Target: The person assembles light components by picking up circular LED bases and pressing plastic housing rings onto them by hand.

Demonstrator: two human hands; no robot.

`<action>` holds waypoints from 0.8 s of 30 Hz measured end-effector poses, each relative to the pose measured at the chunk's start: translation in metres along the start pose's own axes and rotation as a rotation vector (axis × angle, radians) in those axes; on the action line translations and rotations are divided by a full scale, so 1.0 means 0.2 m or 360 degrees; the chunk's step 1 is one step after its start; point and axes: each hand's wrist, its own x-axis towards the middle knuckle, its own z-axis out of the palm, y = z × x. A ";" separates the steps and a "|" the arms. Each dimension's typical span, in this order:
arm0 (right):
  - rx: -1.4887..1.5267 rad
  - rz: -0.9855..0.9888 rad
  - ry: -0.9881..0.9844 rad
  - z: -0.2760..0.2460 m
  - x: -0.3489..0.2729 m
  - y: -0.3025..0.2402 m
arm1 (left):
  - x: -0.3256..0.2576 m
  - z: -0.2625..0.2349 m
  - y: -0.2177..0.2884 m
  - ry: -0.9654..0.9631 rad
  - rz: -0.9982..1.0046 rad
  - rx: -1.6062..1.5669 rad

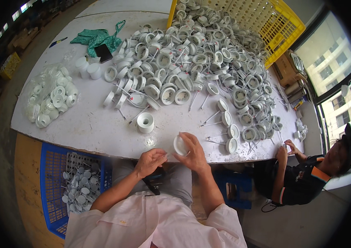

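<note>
My right hand [194, 156] grips a round white plastic cup-shaped part [180, 145] by its rim, just over the table's front edge. To its left, my left hand [150, 162] has its fingertips pinched together; whatever they hold, if anything, is too small to make out. A white ring-shaped holder [145, 122] with a round hole in its top stands on the table beyond my hands. Farther back spreads a large heap of round white housings [168, 95] with short wires, several with red tips. A short row of them [231, 145] lies to the right of my right hand.
A yellow crate [283, 31] lies tipped behind the heap. At left are a bag of white rings [53, 99], white cups [95, 71], and a green cloth [97, 41]. A blue crate [51, 186] holds wired discs below. A co-worker [303, 177] sits at right.
</note>
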 end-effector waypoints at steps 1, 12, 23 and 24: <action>-0.0021 0.0040 0.0054 -0.06 0.03 0.04 | 0.00 0.01 -0.01 -0.0009 0.0009 -0.0002; -0.0897 0.0142 0.0146 -0.44 0.55 0.61 | 0.01 -0.04 -0.06 -0.0009 -0.0042 -0.0006; -0.0916 0.0423 -0.0046 -0.53 0.64 0.90 | 0.01 -0.05 -0.05 -0.0029 -0.0039 -0.0102; -0.0916 0.0423 -0.0046 -0.55 0.63 0.92 | 0.01 -0.05 -0.05 -0.0038 -0.0046 -0.0118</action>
